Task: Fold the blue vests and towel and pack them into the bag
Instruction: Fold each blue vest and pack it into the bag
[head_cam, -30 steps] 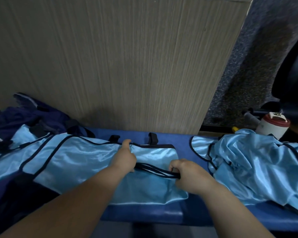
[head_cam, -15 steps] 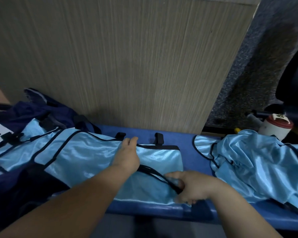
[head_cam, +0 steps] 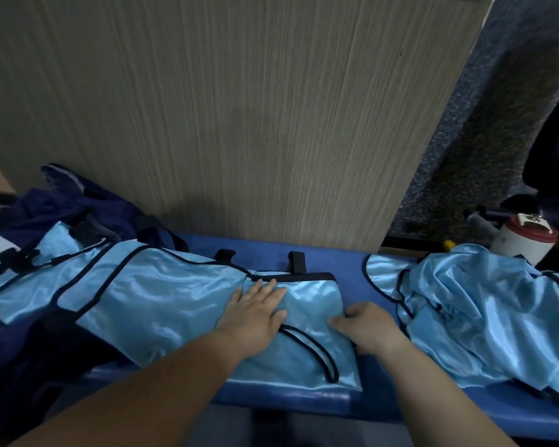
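Blue vest (head_cam: 162, 298), judged light, limp and slippery, lay on the surface (head_cam: 352, 262) below the wood panel (head_cam: 239, 124), the left hand (head_cam: 255, 314) pressing spread fingers flat on it, the right hand (head_cam: 368, 327) curling its fingers round the side edge, the surest hold.

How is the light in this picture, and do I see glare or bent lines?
Head view: dim; bright sheen patches on the satin vest under the left hand; the dark bag at left loses detail in shadow; grain lines on the wood panel fan outward, a wide-angle effect.
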A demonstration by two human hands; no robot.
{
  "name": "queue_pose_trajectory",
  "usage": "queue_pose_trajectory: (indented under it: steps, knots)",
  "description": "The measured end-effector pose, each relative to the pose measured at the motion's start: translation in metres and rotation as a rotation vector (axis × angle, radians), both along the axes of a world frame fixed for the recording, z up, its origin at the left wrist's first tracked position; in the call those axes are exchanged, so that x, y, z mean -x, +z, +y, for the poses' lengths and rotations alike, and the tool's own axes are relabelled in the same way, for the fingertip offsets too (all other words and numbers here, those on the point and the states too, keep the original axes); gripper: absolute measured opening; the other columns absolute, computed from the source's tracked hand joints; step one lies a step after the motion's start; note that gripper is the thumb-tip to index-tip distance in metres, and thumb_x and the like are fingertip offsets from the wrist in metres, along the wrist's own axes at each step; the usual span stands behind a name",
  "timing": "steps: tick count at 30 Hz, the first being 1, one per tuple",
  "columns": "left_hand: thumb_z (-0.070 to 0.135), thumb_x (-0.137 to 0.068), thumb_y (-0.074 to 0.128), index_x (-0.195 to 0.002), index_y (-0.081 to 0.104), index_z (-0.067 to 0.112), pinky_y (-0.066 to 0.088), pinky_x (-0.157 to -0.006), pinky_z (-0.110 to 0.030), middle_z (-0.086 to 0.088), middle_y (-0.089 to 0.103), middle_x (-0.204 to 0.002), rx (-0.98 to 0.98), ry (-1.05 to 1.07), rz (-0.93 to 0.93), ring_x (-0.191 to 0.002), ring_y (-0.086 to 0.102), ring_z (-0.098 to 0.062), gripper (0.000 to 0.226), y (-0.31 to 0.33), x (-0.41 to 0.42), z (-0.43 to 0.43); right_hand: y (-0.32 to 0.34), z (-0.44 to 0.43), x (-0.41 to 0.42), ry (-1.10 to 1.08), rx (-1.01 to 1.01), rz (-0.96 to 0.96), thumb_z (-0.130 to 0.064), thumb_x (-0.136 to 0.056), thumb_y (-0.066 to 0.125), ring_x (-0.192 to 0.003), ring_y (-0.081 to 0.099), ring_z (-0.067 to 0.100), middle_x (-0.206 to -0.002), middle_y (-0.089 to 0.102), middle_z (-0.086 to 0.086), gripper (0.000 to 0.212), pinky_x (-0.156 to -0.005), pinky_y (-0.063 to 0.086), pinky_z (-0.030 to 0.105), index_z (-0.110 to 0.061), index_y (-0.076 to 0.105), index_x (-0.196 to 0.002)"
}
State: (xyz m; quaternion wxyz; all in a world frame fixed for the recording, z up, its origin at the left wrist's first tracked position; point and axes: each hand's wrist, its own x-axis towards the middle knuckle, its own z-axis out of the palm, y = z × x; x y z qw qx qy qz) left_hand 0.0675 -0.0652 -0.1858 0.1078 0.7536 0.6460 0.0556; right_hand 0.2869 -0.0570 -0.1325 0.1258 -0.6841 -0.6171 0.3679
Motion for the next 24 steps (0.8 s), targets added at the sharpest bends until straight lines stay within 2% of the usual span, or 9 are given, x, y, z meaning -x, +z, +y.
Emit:
queue_pose_trajectory:
  steps: [3, 7, 11, 12, 14, 16, 18, 21, 24]
  knots:
    - [0.051, -0.103, 0.016, -0.155, 0.001, 0.036, -0.008, -0.121, -0.042, 0.012, -0.006, -0.163, 0.026, -0.01, 0.03, -0.149, -0.012, -0.011, 0.056, 0.001, -0.001, 0.0, -0.006, -0.001, 0.002, -0.059, 0.055, 0.242, -0.025, -0.082, 0.075, -0.083, 0.072, 0.023, -0.089, 0.075, 0.004, 0.023, -0.079, 0.06, 0.038, -0.01, 0.072, -0.099]
    - [0.054, -0.102, 0.015, -0.155, -0.002, 0.037, -0.008, -0.121, -0.044, 0.012, -0.007, -0.163, 0.046, -0.017, 0.036, -0.149, -0.013, -0.011, 0.058, 0.003, -0.002, 0.0, 0.001, -0.005, 0.003, -0.019, 0.13, 0.53, -0.008, -0.09, 0.065, -0.076, 0.073, 0.022, -0.084, 0.077, 0.005, 0.016, -0.062, 0.057, 0.032, -0.01, 0.067, -0.106]
    - [0.054, -0.102, 0.017, -0.155, 0.003, 0.038, -0.009, -0.121, -0.043, 0.013, -0.005, -0.163, 0.065, -0.038, -0.049, -0.149, -0.011, -0.009, 0.057, 0.007, -0.013, 0.004, 0.006, 0.001, -0.002, -0.083, 0.082, 0.789, 0.002, -0.088, 0.057, -0.095, 0.07, 0.038, -0.097, 0.075, 0.016, 0.027, -0.089, 0.056, 0.051, -0.008, 0.068, -0.111]
    - [0.053, -0.102, 0.018, -0.155, 0.006, 0.037, -0.008, -0.121, -0.043, 0.014, -0.003, -0.163, 0.069, -0.047, -0.086, -0.149, -0.01, -0.008, 0.056, 0.008, -0.018, 0.006, 0.008, 0.002, -0.004, -0.119, 0.077, 0.845, 0.004, -0.088, 0.055, -0.093, 0.07, 0.039, -0.097, 0.074, 0.019, 0.028, -0.087, 0.056, 0.051, -0.005, 0.067, -0.111]
    - [0.05, -0.103, 0.023, -0.155, 0.01, 0.036, -0.007, -0.121, -0.042, 0.014, 0.001, -0.163, 0.079, -0.075, -0.158, -0.15, -0.008, -0.009, 0.055, 0.012, -0.029, 0.011, 0.013, 0.007, -0.012, -0.187, 0.071, 0.921, 0.005, -0.088, 0.05, -0.074, 0.071, 0.03, -0.083, 0.074, 0.017, 0.024, -0.067, 0.06, 0.038, -0.002, 0.067, -0.104]
    - [0.046, -0.104, 0.026, -0.155, 0.012, 0.034, -0.007, -0.121, -0.042, 0.012, 0.003, -0.163, 0.096, -0.119, -0.205, -0.15, -0.006, -0.01, 0.054, 0.017, -0.04, 0.017, 0.017, 0.016, -0.023, -0.283, 0.038, 0.919, 0.004, -0.088, 0.05, -0.059, 0.068, 0.022, -0.07, 0.071, 0.013, 0.02, -0.05, 0.054, 0.025, 0.001, 0.065, -0.101]
    - [0.042, -0.105, 0.029, -0.155, 0.014, 0.033, -0.007, -0.12, -0.042, 0.012, 0.005, -0.163, 0.089, -0.157, -0.215, -0.15, -0.005, -0.009, 0.053, 0.02, -0.048, 0.023, 0.021, 0.024, -0.035, -0.378, 0.017, 0.921, -0.001, -0.087, 0.054, -0.058, 0.066, 0.022, -0.071, 0.068, 0.013, 0.023, -0.052, 0.052, 0.025, 0.006, 0.064, -0.106]
    - [0.04, -0.105, 0.033, -0.153, 0.021, 0.034, -0.004, -0.12, -0.042, 0.013, 0.011, -0.162, 0.051, -0.178, -0.203, -0.15, -0.001, -0.008, 0.051, 0.024, -0.059, 0.029, 0.03, 0.024, -0.055, -0.49, 0.02, 0.992, -0.01, -0.085, 0.06, -0.059, 0.064, 0.026, -0.067, 0.067, 0.014, 0.017, -0.058, 0.053, 0.03, 0.003, 0.066, -0.094]
    - [0.04, -0.103, 0.038, -0.151, 0.027, 0.035, 0.005, -0.12, -0.036, 0.013, 0.021, -0.16, 0.002, -0.18, -0.223, -0.149, 0.007, -0.009, 0.05, 0.027, -0.067, 0.031, 0.046, 0.03, -0.077, -0.426, 0.079, 1.06, -0.013, -0.073, 0.068, -0.057, 0.07, 0.03, -0.072, 0.07, 0.023, 0.025, -0.047, 0.056, 0.034, 0.008, 0.07, -0.086]
